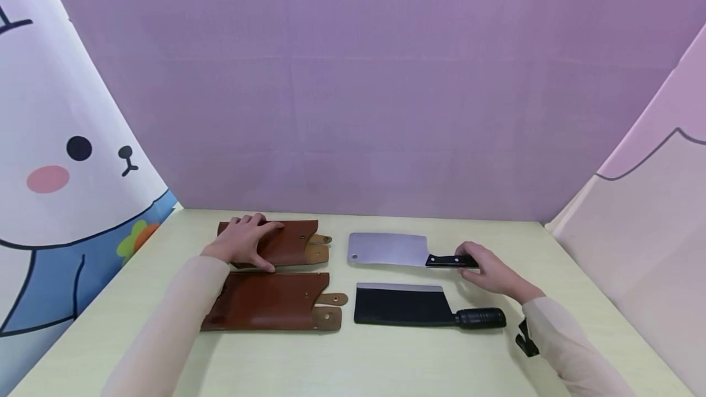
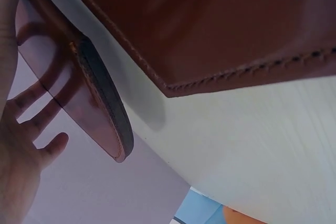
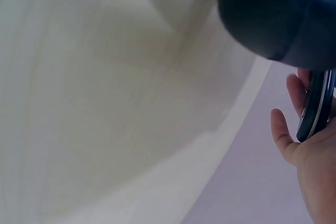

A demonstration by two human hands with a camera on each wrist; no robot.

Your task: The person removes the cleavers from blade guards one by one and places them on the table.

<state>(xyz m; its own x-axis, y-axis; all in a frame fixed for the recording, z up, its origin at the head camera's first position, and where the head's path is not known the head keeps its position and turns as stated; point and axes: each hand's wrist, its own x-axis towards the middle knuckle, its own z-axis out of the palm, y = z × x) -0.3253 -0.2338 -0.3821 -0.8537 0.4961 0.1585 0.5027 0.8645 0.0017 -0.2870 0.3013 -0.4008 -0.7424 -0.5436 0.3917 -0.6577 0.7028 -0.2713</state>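
Silver cleaver [image 1: 388,249] | R hand [image 1: 493,271] fingers grasping its handle | L hand [image 1: 245,241] flat on far sheath [image 1: 289,244]

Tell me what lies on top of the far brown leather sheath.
The left hand rests on the far brown leather sheath, its fingers spread over the sheath's left part. The leather below the palm is covered. Whether anything is inside the sheath cannot be seen.

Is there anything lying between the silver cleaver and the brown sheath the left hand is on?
Nothing visible. The silver cleaver, held at its handle by the right hand, lies beside the far sheath under the left hand. Only bare table separates the blade from the sheath's strap end.
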